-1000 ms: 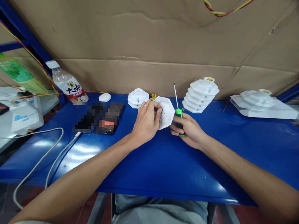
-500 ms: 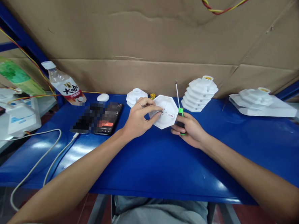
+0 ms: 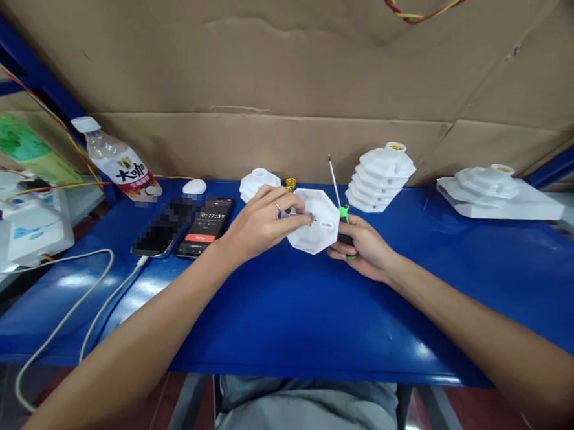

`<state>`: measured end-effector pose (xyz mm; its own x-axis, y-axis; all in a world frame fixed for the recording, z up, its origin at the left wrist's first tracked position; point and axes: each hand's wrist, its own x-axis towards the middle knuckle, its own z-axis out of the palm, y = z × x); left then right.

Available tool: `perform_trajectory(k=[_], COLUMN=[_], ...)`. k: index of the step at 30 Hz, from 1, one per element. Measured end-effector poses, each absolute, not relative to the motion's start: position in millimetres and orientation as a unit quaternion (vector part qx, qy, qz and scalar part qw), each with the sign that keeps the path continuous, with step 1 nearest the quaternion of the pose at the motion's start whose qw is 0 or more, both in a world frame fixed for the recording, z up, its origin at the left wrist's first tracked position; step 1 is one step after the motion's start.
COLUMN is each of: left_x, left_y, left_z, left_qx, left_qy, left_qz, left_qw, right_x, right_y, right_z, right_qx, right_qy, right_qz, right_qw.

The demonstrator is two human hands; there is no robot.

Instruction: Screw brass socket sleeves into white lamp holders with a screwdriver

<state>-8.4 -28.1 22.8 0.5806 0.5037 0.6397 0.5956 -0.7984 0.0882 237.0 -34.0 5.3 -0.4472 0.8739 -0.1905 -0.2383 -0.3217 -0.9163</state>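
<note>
A white octagonal lamp holder (image 3: 317,238) is tipped up above the blue table, its hollow underside and small central holes towards me. My left hand (image 3: 265,217), with a ring on one finger, reaches into the hollow, thumb and fingertip pinched at the holes. Whatever lies between those fingertips is too small to make out. My right hand (image 3: 364,247) is closed around the black and green handle of a screwdriver (image 3: 344,213), shaft pointing up, and also grips the lamp holder's right edge. Behind my left hand are another white lamp holder (image 3: 258,179) and brass-coloured screw shells (image 3: 290,183).
Stacked lamp holders (image 3: 381,180) stand at the back right. Further right, more lamp holders (image 3: 488,183) sit on a white box (image 3: 535,205). Two phones (image 3: 207,226), a white mouse-shaped object (image 3: 194,187), a drink bottle (image 3: 119,162) and a white cable (image 3: 99,275) occupy the left.
My left hand has turned more palm-down, its fingers going deeper into the lamp holder's hollow. The lamp holder has tilted slightly. My right hand keeps its grip on the screwdriver.
</note>
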Motion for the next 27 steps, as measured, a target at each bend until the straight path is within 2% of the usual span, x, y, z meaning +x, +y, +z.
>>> perform_trajectory(k=[5, 13, 27], left_x=[-9, 3, 18], left_y=[-26, -30, -42], left_z=[21, 11, 20], left_qx=[-0.892, -0.818, -0.75], left_qy=[-0.286, -0.327, -0.419], left_qz=[-0.347, -0.469, -0.49], left_qw=[0.054, -0.055, -0.147], right_x=[236, 235, 237], right_y=[-34, -34, -32], right_z=[6, 6, 3], right_qx=[-0.358, -0.359, -0.355], right_qy=[-0.441, -0.435, -0.444], right_qz=[0.731, 0.729, 0.728], right_qw=[0.378, 0.388, 0.382])
